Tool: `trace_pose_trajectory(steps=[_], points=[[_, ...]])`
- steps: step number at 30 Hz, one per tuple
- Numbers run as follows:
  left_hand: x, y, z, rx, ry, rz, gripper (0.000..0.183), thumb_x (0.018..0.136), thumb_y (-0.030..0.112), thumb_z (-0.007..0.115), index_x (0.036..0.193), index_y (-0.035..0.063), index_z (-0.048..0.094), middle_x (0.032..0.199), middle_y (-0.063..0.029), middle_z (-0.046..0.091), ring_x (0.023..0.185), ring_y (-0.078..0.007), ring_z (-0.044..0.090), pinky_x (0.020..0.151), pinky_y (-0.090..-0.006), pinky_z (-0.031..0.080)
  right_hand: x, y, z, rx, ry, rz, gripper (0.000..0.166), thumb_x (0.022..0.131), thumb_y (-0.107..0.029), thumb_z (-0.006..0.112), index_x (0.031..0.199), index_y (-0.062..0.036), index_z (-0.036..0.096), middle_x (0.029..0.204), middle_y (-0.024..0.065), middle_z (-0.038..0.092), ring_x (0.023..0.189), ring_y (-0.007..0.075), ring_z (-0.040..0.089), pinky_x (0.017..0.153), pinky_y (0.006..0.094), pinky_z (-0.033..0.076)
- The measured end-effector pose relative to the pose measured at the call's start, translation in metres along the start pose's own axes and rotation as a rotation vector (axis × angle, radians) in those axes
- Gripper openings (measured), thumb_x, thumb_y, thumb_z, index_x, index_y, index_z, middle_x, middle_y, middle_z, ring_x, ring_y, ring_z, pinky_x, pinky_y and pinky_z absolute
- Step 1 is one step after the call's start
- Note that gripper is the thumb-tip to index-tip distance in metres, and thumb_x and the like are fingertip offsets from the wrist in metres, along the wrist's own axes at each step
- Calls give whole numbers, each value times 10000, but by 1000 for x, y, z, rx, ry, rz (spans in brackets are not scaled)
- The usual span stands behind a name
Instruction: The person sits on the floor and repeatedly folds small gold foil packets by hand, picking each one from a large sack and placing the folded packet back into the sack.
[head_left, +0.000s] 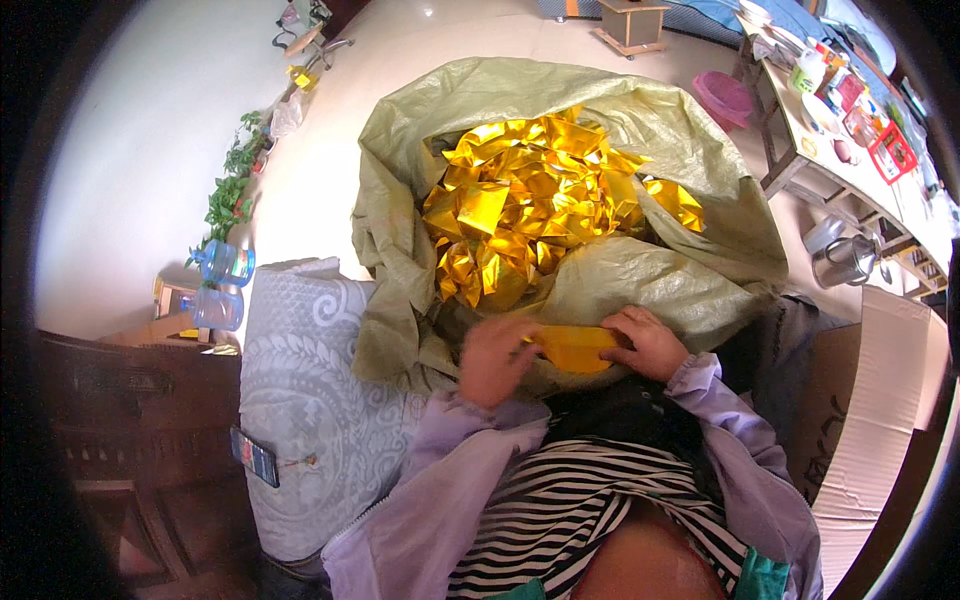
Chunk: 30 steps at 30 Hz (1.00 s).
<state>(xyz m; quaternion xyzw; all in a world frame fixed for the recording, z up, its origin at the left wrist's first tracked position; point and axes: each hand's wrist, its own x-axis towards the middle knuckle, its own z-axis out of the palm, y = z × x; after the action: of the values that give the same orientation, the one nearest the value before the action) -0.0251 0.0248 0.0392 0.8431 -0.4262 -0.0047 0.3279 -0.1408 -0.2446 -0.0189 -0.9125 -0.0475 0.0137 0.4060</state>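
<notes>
A piece of gold foil paper (576, 348), flat and dull yellow on its upward side, spans the gap between my hands above the near rim of a large woven sack. My right hand (646, 343) pinches its right end between thumb and fingers. At the left end is my left hand (496, 358), blurred, its fingertips at the paper's edge; whether they grip it is unclear. Inside the open greenish woven sack (645, 277) lies a heap of shiny folded gold foil pieces (525, 187). One more gold foil piece (675, 204) rests in a fold of the sack at the right.
Left of the sack lies a grey patterned cushion (315, 390) with a phone (255, 456) on its edge. A cardboard box (870, 420) stands at the right. Beyond are a cluttered table (817, 161), a pink basket (722, 97), a metal kettle (844, 261) and water bottles (225, 262).
</notes>
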Motion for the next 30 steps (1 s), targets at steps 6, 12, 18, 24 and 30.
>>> trace_pose_trajectory(steps=[6, 12, 18, 24, 30], points=[[-99, -47, -161, 641, 729, -219, 236, 948, 158, 624, 1083, -33, 657, 1005, -200, 677, 905, -354, 635, 824, -428, 487, 1, -3, -3, 45, -52, 37, 467, 835, -326, 739, 1186, -49, 605, 1083, 160, 591, 1074, 370, 560, 958, 431, 454], [-202, -49, -246, 1239, 841, -651, 376, 987, 334, 596, 1199, 24, 618, 992, -153, 697, 873, -355, 646, 807, -452, 475, 1, 3, 2, 22, -8, -18, 448, 851, -326, 723, 1178, -43, 604, 1082, 154, 588, 1049, 360, 557, 938, 423, 451], [-240, -67, -256, 1390, 818, -1090, 493, 1020, 507, 445, 1245, 101, 609, 1033, -86, 707, 910, -337, 646, 871, -479, 466, 1, 7, 3, -17, -8, -22, 442, 862, -333, 713, 1179, -45, 601, 1050, 150, 577, 1022, 350, 553, 917, 422, 449], [-275, -102, -271, 1186, 779, -1165, 571, 1028, 527, 388, 1436, 136, 470, 1373, -138, 577, 1254, -349, 538, 1135, -565, 274, 0, 5, 2, -11, -7, -19, 435, 875, -330, 704, 1187, -47, 598, 1072, 149, 578, 1046, 348, 551, 932, 414, 446], [-232, -92, -253, 1245, 845, -926, 528, 1034, 436, 436, 1408, 68, 493, 1390, -184, 550, 1306, -394, 475, 1129, -542, 290, -2, 4, 1, -11, 3, -5, 449, 871, -331, 704, 1194, -38, 596, 1086, 151, 578, 1065, 356, 543, 944, 420, 446]])
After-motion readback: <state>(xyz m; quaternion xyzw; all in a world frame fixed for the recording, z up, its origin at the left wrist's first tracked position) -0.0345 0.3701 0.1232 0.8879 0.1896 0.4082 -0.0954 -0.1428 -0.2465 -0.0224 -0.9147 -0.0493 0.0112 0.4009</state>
